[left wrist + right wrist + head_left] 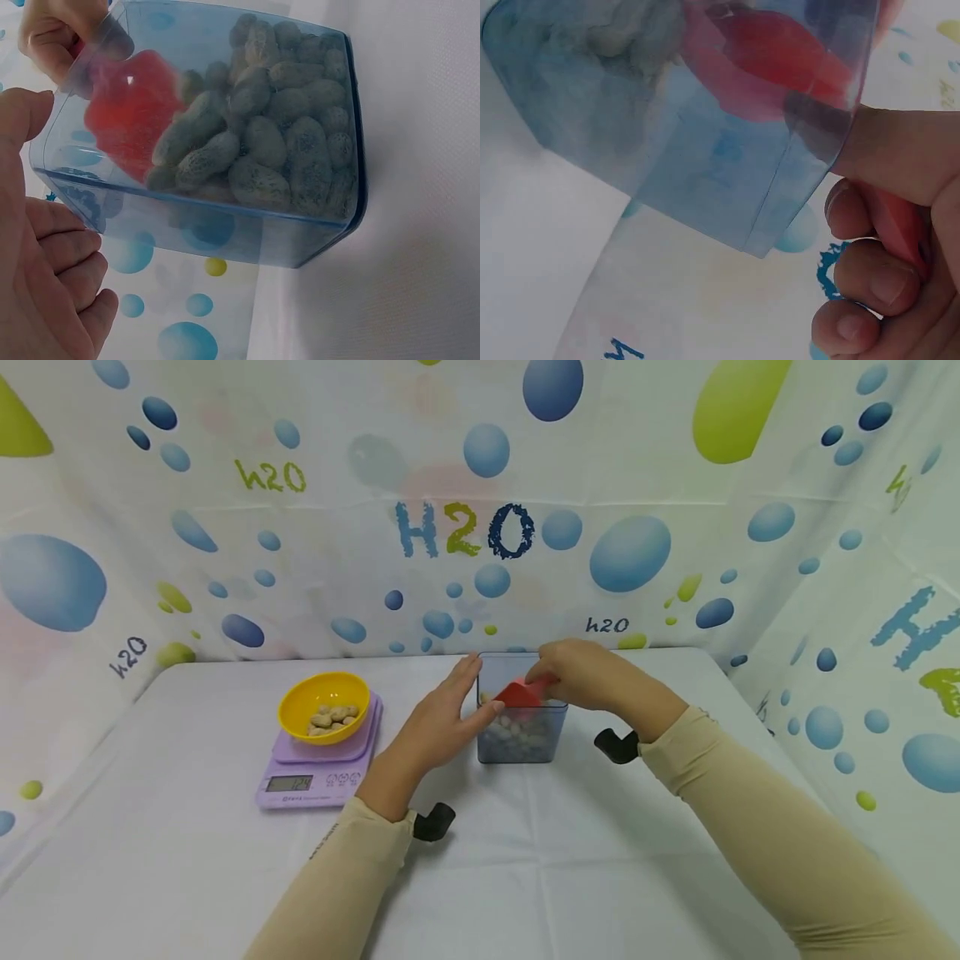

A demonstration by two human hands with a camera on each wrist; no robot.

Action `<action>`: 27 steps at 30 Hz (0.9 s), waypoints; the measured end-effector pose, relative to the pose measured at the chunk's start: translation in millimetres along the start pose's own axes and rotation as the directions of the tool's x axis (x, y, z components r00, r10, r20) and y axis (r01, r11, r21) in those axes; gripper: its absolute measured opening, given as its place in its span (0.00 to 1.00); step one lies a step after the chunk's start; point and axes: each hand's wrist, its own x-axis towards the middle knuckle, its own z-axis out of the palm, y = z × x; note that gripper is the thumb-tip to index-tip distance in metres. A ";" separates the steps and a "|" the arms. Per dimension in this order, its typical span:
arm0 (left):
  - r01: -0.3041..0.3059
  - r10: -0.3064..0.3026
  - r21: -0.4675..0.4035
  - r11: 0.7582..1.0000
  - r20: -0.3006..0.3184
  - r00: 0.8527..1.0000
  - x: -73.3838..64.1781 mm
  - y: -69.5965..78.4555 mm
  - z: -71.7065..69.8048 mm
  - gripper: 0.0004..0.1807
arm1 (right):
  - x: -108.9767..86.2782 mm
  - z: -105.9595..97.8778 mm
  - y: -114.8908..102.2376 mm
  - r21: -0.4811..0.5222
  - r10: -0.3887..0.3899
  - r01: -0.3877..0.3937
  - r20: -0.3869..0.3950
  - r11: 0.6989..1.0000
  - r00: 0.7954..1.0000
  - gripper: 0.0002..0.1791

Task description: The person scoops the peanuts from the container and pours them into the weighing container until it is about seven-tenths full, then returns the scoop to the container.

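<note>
A clear bluish plastic container (522, 743) stands on the table, partly filled with peanuts in their shells (285, 135). My right hand (588, 681) grips the handle of a red scoop (525, 693), whose bowl is down inside the container's upper part, against the peanuts. In the right wrist view, the fingers curl round the red handle (896, 229). My left hand (442, 718) is at the container's left side, fingers extended and thumb apart, with fingertips right at the rim. The left wrist view shows the scoop's bowl (135, 112) through the wall.
Left of the container, a purple kitchen scale (318, 777) bears a yellow bowl (292, 706) with several peanuts (330, 720); its display seems to read 124. A white cloth covers the table (487, 893). A patterned curtain (330, 568) closes off the back and sides.
</note>
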 end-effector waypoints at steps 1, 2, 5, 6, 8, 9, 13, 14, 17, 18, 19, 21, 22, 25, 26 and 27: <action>0.002 -0.002 -0.002 1.000 0.000 1.000 -0.4 0.4 0.2 0.47 | -0.3 0.5 0.8 0.018 0.007 -0.007 -0.006 1.000 1.000 0.14; 0.002 -0.002 -0.004 1.000 0.002 1.000 -1.0 0.9 0.2 0.47 | -0.3 1.7 1.8 0.036 0.011 -0.010 -0.016 0.999 1.000 0.14; 0.004 -0.004 -0.005 1.000 0.001 1.000 -1.8 1.4 0.8 0.46 | 0.4 6.4 3.9 0.087 0.029 -0.026 -0.027 0.996 0.999 0.15; -0.001 0.001 -0.004 1.000 0.000 1.000 -2.1 1.6 0.9 0.46 | 0.5 7.5 4.1 0.095 0.035 -0.032 -0.027 0.995 0.999 0.15; -0.011 0.011 0.003 1.000 0.002 1.000 -2.6 2.2 0.8 0.46 | 0.1 8.1 4.3 0.105 0.041 -0.039 -0.018 0.994 0.999 0.15; -0.012 0.012 0.004 1.000 0.001 1.000 -2.9 2.6 0.7 0.46 | -0.5 7.4 3.7 0.106 0.043 -0.041 -0.012 0.993 0.999 0.15; -0.025 0.025 0.009 1.000 -0.002 1.000 -3.6 3.1 0.0 0.47 | -2.9 2.3 1.1 0.118 0.055 -0.055 0.005 0.991 0.998 0.14; -0.028 0.028 0.007 1.000 -0.004 1.000 -3.8 3.1 -0.1 0.47 | -3.1 2.0 0.6 0.125 0.063 -0.063 0.005 0.990 0.998 0.14; -0.042 0.042 -0.005 0.999 -0.003 0.999 -4.6 2.4 0.2 0.47 | -2.6 5.1 1.0 0.156 0.099 -0.099 0.003 0.983 0.995 0.14; -0.047 0.047 -0.006 0.999 -0.002 0.999 -5.0 1.9 0.3 0.46 | -2.3 6.8 1.1 0.167 0.112 -0.111 0.003 0.980 0.994 0.14; -0.048 0.048 -0.008 0.999 -0.003 0.999 -5.2 1.3 0.5 0.46 | -2.2 8.3 0.9 0.176 0.120 -0.119 0.001 0.977 0.993 0.14; -0.050 0.050 -0.011 0.999 -0.005 0.999 -5.8 0.1 0.6 0.46 | -2.1 10.7 0.0 0.186 0.130 -0.127 -0.002 0.974 0.992 0.15; -0.050 0.050 -0.009 0.999 -0.007 0.999 -6.1 -0.5 0.6 0.46 | -2.5 11.1 -0.8 0.191 0.135 -0.132 -0.002 0.973 0.991 0.15; -0.054 0.054 -0.003 0.999 -0.012 0.998 -6.3 -2.3 0.9 0.47 | -4.3 10.2 -3.5 0.212 0.152 -0.151 0.011 0.966 0.988 0.16; -0.056 0.056 0.000 0.998 -0.011 0.998 -6.6 -2.5 1.1 0.47 | -5.0 9.9 -4.2 0.216 0.159 -0.159 0.016 0.964 0.987 0.16; -0.056 0.056 0.001 0.998 -0.011 0.998 -6.7 -2.8 1.4 0.47 | -5.8 9.7 -4.8 0.223 0.166 -0.167 0.021 0.960 0.986 0.16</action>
